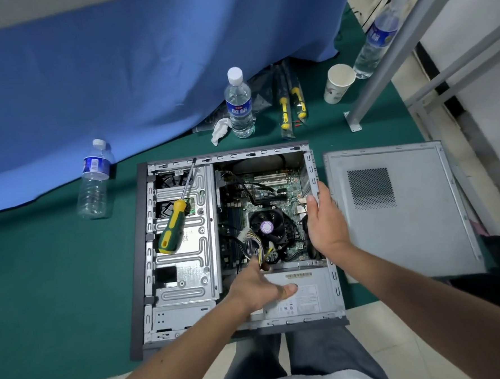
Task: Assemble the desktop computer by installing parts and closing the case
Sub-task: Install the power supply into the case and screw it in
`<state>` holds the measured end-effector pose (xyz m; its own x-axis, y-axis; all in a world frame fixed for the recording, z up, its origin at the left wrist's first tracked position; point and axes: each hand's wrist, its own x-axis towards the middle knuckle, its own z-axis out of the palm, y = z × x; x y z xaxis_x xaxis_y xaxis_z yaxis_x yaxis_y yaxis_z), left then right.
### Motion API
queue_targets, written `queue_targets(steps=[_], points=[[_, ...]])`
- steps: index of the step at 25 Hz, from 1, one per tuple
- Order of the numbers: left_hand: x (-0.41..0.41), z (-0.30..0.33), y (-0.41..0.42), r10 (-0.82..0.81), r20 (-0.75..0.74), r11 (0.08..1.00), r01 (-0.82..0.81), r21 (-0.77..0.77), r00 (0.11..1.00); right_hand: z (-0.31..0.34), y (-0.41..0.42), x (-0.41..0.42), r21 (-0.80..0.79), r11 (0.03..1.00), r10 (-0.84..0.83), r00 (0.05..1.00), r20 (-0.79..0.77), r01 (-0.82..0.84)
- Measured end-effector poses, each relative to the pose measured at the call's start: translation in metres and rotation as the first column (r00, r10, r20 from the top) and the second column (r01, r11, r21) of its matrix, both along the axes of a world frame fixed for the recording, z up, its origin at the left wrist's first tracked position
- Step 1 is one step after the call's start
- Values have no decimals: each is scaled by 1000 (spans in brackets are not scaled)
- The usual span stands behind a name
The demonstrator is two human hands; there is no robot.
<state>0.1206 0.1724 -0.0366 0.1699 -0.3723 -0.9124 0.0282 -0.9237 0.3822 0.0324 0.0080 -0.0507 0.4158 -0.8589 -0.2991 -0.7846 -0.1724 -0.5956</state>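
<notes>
Open PC case [147, 254] as landmark: rear edge gripped by R hand [323, 217]; PSU cable bundle [256, 244] inside pinched by L hand [258, 291]; screwdriver [173, 223] laid on its drive cage.

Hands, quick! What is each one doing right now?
Left hand: holds the bundle of wires inside the computer case.
Right hand: grips the case's edge.

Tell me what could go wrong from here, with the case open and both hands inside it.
The screwdriver lies loose on the drive cage; closing the case could trap it. The left hand is in the power cable bundle beside the CPU fan, so a wire might foul the blades. The water bottle stands close behind the open case.
</notes>
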Motion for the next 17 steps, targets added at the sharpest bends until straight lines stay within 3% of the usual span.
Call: queue_targets(steps=[3, 6, 12, 15, 17], points=[[10, 8, -1, -103, 63, 994, 105, -18, 993, -1, -1, 0, -14, 1000, 16, 1000, 20, -16], [23, 13, 2, 58, -3, 992, -58, -115, 998, -4, -3, 0, -24, 999, 22, 1000, 14, -21], [35, 12, -12, 243, 114, 967, -230, -113, 963, -3, -5, -1, -10, 1000, 22, 999, 35, -21], [35, 12, -17, 297, 86, 948, -283, -150, 951, 4, 2, -4, -244, 964, 99, 995, -26, -103], [32, 13, -21, 248, 123, 958, -225, -176, 961, 6, 7, -9, -426, 856, 330, 944, 18, -292]])
